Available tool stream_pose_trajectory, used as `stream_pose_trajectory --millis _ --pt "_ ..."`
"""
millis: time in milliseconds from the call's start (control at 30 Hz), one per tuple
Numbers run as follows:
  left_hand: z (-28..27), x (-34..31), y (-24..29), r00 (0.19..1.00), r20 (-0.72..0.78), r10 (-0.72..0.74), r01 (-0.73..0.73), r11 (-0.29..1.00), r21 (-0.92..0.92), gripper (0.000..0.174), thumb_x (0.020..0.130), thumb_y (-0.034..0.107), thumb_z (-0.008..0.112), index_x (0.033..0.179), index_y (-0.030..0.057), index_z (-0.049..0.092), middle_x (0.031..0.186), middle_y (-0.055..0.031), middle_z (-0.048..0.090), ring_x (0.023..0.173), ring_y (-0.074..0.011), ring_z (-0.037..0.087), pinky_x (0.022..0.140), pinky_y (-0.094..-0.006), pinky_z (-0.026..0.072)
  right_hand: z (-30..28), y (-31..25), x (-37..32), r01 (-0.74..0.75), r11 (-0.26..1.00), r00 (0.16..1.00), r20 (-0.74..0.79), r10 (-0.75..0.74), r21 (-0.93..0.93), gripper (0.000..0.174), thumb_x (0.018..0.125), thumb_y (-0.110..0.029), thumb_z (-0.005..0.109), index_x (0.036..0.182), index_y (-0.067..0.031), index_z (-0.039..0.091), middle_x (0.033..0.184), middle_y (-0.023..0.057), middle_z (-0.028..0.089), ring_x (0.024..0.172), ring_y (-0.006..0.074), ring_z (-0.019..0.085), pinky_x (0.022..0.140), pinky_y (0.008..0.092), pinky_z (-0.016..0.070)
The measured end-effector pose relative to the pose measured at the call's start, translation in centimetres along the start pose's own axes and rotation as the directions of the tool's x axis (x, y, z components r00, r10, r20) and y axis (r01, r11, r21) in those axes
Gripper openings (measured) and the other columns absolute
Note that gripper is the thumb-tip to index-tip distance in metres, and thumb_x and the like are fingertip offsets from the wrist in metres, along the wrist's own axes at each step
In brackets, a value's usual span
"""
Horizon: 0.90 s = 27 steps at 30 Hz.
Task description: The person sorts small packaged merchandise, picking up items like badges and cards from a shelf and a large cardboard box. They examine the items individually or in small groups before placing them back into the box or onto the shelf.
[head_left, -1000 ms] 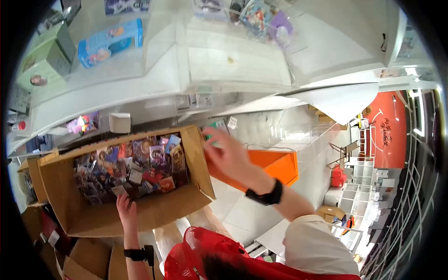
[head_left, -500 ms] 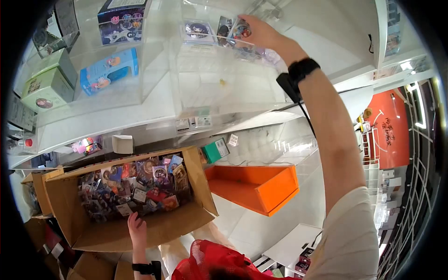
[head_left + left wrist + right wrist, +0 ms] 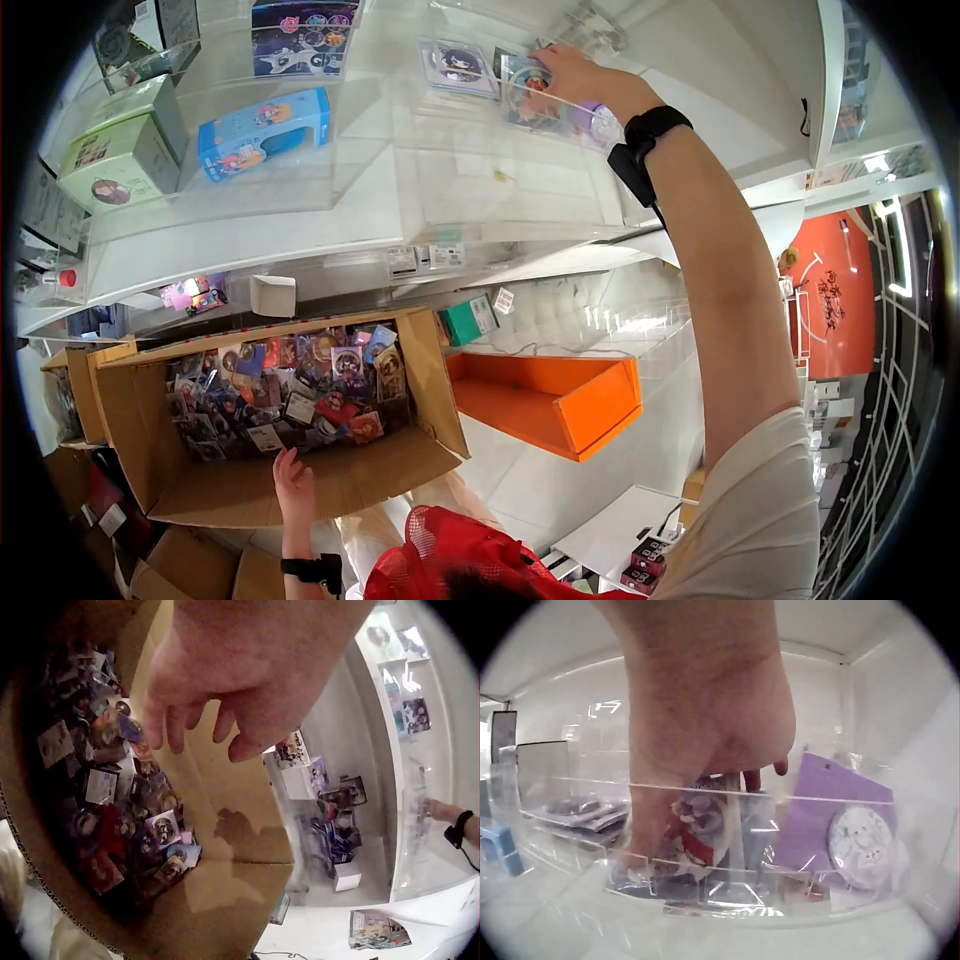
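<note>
"So, which hand is nearer the picture packet (image 3: 701, 832)?"

"The right hand (image 3: 580, 80). The packet stands roughly upright in the clear bin (image 3: 840, 799), between thumb and fingers, though I can't tell whether they grip it."

"And the left hand (image 3: 294, 483)?"

"Well apart from it, lower down over the open carton (image 3: 335, 495) of small packets (image 3: 346, 363), fingers relaxed, holding nothing"

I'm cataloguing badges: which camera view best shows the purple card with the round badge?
The right wrist view: the purple card and its round badge appear large there. The head view shows them small, beside the right hand; in the left wrist view I cannot make them out.
</note>
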State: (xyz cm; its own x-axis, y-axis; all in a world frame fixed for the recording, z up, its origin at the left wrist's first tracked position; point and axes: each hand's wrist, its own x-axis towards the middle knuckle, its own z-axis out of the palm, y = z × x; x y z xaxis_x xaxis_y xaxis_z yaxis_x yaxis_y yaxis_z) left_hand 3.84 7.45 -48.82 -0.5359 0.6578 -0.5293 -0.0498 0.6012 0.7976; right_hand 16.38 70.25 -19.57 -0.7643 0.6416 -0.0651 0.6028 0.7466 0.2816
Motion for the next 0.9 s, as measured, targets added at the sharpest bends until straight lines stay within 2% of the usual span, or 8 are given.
stream_pose_trajectory --millis 133,233,333,433,533,633,733,900 --pt "-0.2 0.2 0.1 0.999 0.017 0.030 -0.030 0.999 0.013 0.041 0.077 -0.001 0.052 0.117 0.0046 0.044 0.125 -0.0094 0.033 0.099 -0.0225 0.048 0.075 -0.0285 0.0435 -1.4 -0.4 -1.1 -0.092 0.929 0.980 0.196 0.022 0.359 0.075 0.052 -0.051 0.068 0.105 -0.0022 0.051 0.095 0.0124 0.056 0.092 0.0257 0.054 0.086 0.0382 0.0383" --pt "-0.1 0.5 -1.5 0.997 0.036 0.069 -0.068 0.997 -0.031 0.041 0.077 0.000 0.052 0.117 0.0048 0.044 0.124 -0.0091 0.034 0.100 -0.0226 0.048 0.075 -0.0280 0.0433 0.3 0.3 -0.5 -0.059 0.948 0.998 0.042 0.048 0.312 0.069 0.052 -0.054 0.067 0.100 -0.0048 0.053 0.082 0.0102 0.059 0.084 0.0228 0.056 0.085 0.0374 0.0387" --pt "-0.1 0.6 -2.8 0.997 0.044 0.057 -0.053 0.995 -0.089 0.041 0.076 0.001 0.052 0.117 0.0042 0.044 0.124 -0.0096 0.034 0.100 -0.0230 0.047 0.076 -0.0273 0.0429 1.4 0.3 0.8 -0.225 0.920 0.973 0.119 0.197 0.319 0.064 0.054 -0.056 0.066 0.094 -0.0070 0.057 0.068 0.0077 0.059 0.075 0.0220 0.056 0.081 0.0375 0.0406" --pt "0.1 0.0 -3.1 0.996 0.040 0.084 -0.080 0.992 -0.096 0.041 0.076 0.001 0.052 0.116 0.0030 0.044 0.124 -0.0104 0.034 0.099 -0.0234 0.048 0.076 -0.0269 0.0429 -2.3 -3.5 -0.5 -0.381 0.894 0.875 0.405 0.265 0.237 0.054 0.059 -0.057 0.063 0.082 -0.0085 0.063 0.060 0.0053 0.059 0.069 0.0193 0.056 0.076 0.0374 0.0425" --pt "0.1 0.0 -3.5 0.994 0.044 0.101 -0.098 0.993 -0.058 0.040 0.076 0.001 0.052 0.115 0.0021 0.045 0.123 -0.0109 0.035 0.097 -0.0237 0.049 0.076 -0.0275 0.0434 -0.4 -2.6 -0.6 -0.486 0.771 0.871 0.157 0.465 0.413 0.048 0.071 -0.042 0.062 0.086 0.0028 0.060 0.058 0.0073 0.056 0.051 0.0142 0.053 0.055 0.0310 0.0448" --pt "0.0 -0.4 -3.2 0.995 0.050 0.085 -0.082 0.995 -0.064 0.040 0.077 0.001 0.052 0.116 0.0028 0.044 0.123 -0.0102 0.036 0.095 -0.0223 0.051 0.076 -0.0280 0.0439 1.5 0.1 0.7 -0.377 0.600 0.911 0.165 0.379 0.706 0.039 0.073 -0.037 0.062 0.068 0.0009 0.057 0.058 0.0061 0.055 0.046 0.0149 0.051 0.043 0.0303 0.0401" --pt "0.0 -0.4 -3.3 0.994 0.054 0.090 -0.088 0.995 -0.044 0.040 0.078 0.001 0.051 0.117 0.0038 0.043 0.123 -0.0092 0.038 0.093 -0.0205 0.051 0.076 -0.0279 0.0442 1.7 0.6 0.1 -0.307 0.325 0.934 0.218 0.282 0.894 0.033 0.073 -0.033 0.064 0.071 -0.0016 0.054 0.061 0.0051 0.056 0.045 0.0149 0.049 0.038 0.0276 0.0356" --pt "0.1 -0.5 -2.8 0.997 0.069 0.040 -0.033 0.994 -0.101 0.039 0.076 0.001 0.053 0.114 0.0028 0.046 0.122 -0.0099 0.039 0.096 -0.0235 0.051 0.076 -0.0291 0.0449 0.3 -1.4 -0.8 -0.236 0.368 0.941 0.117 0.319 0.899 0.031 0.073 -0.027 0.065 0.086 -0.0002 0.055 0.065 0.0055 0.057 0.055 0.0138 0.054 0.045 0.0279 0.0386"
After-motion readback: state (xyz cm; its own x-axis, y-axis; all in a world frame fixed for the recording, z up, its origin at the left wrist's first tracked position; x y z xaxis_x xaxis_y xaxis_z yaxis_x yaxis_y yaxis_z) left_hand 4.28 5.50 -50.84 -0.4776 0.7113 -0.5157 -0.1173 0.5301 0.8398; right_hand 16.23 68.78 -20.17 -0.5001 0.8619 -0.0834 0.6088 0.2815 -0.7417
